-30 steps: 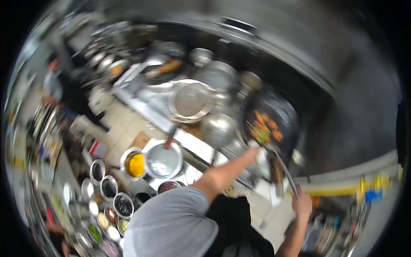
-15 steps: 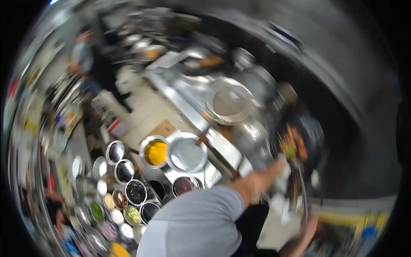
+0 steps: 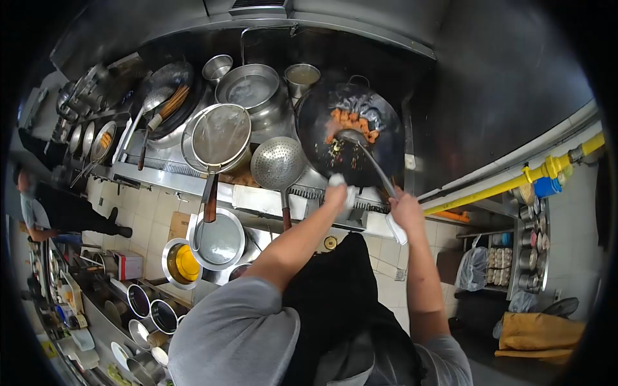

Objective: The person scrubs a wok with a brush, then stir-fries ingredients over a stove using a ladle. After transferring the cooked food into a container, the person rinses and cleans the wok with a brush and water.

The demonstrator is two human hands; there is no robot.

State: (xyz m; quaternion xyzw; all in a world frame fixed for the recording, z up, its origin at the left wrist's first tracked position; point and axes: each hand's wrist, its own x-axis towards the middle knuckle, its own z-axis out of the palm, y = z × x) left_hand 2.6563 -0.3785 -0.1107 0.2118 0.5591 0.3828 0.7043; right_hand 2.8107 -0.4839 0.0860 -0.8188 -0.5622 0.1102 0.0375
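Head view: the stovetop wok (image 3: 387, 143) (heavy, likely, best taken by its rim) is met there by cloth (image 3: 350, 198) clenched in the left hand (image 3: 335, 195), the stiff-looking ladle (image 3: 373, 162) clasped in the right hand (image 3: 407, 210).

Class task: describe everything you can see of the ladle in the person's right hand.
The ladle looks metallic and grey, with a rounded bowl and a long, slim handle. It slants over the dark wok, bowl towards the upper left, among orange food pieces. The right hand grips the handle; its far end is unclear.
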